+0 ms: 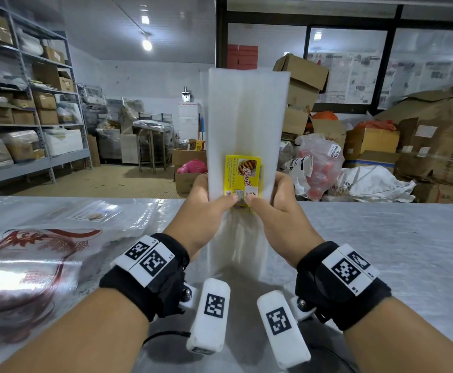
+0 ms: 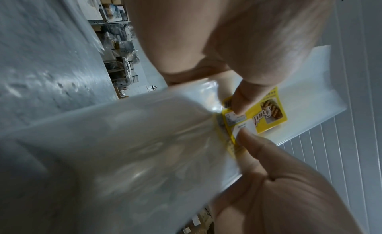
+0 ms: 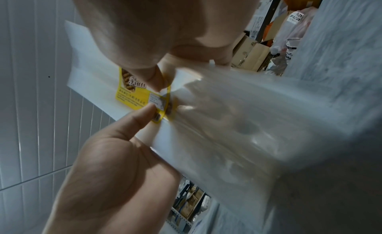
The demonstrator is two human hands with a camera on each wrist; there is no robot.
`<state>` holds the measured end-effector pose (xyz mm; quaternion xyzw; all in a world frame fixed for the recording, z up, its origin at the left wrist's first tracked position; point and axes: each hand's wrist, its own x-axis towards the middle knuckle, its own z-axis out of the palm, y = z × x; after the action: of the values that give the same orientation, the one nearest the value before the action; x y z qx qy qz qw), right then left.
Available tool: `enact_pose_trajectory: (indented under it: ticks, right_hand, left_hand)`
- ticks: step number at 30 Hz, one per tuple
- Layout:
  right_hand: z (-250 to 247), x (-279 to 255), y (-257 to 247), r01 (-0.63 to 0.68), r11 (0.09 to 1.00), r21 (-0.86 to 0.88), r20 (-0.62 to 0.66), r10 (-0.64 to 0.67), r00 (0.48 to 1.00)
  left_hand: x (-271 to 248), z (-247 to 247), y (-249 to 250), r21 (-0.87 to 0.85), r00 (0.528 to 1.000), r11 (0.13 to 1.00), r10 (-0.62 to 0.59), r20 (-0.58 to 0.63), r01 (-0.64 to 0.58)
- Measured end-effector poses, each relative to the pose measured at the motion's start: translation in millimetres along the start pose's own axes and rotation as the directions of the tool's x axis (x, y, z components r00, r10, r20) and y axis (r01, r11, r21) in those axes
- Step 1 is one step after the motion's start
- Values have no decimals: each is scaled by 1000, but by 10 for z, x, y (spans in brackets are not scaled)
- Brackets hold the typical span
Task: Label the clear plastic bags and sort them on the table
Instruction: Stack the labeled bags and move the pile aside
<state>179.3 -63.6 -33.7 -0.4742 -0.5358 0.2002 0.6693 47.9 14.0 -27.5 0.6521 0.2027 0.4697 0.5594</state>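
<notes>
I hold a long clear plastic bag (image 1: 247, 117) upright over the metal table (image 1: 381, 238). A yellow label (image 1: 244, 181) with a food picture sits on its front. My left hand (image 1: 228, 199) grips the bag's left edge, thumb on the label's lower left corner. My right hand (image 1: 257, 201) grips the right edge, thumb on the lower right corner. In the left wrist view the left hand's thumb (image 2: 241, 103) and the right hand's thumb (image 2: 246, 139) press the label (image 2: 266, 116). The right wrist view shows the same pinch on the label (image 3: 132, 97). The fingers behind the bag are hidden.
A pile of clear bags (image 1: 96, 214), the top one carrying a pale label, lies at the table's left. Nearer me lies a clear bag with red print (image 1: 31, 251). Beyond the table stand metal shelves (image 1: 31, 117) and stacked cardboard boxes (image 1: 421, 135).
</notes>
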Motion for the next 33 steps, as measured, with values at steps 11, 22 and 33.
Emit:
enact_pose_trajectory:
  ticks: [11, 22, 33]
  right_hand:
    - [-1, 7, 14, 43, 995, 95, -10, -42, 999]
    - [-17, 23, -3, 114, 991, 73, 25, -116, 993]
    - [-111, 2, 67, -82, 945, -317, 101, 120, 988]
  left_hand:
    - [-37, 8, 90, -69, 998, 996, 62, 34, -59]
    - [-25, -51, 110, -61, 986, 985, 164, 3, -164]
    - [65, -179, 118, -290, 952, 951, 19, -306, -112]
